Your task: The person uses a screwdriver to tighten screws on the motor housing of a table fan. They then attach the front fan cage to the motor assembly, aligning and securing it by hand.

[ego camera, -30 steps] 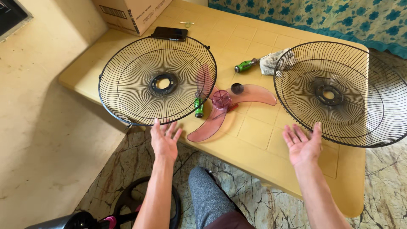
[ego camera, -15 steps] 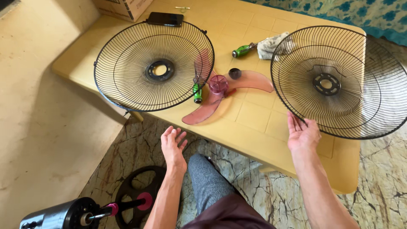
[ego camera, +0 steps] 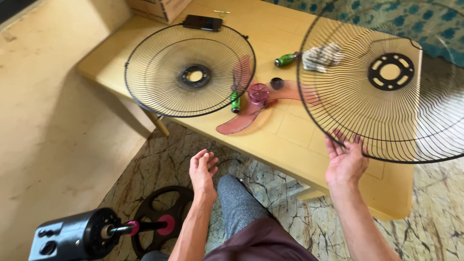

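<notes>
Above yellow table (ego camera: pixel 290 140), right hand (ego camera: pixel 345 162) tilts wire guard (ego camera: pixel 382 106).

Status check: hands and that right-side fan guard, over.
Right hand under tilted wire guard, lifting its near rim. Left hand free, open. Fan blade lies beside it on table.

Both wire fan guards (ego camera: pixel 191 72) (ego camera: pixel 386 87) were black, and the counter (ego camera: pixel 290 135) was yellow with a square tile pattern. The fan blade (ego camera: pixel 256 104) was translucent pink, the screwdriver handles (ego camera: pixel 286 60) green. The floor (ego camera: pixel 159 159) showed beige marble veining; the cloth (ego camera: pixel 435 24) was teal, floral.
</notes>
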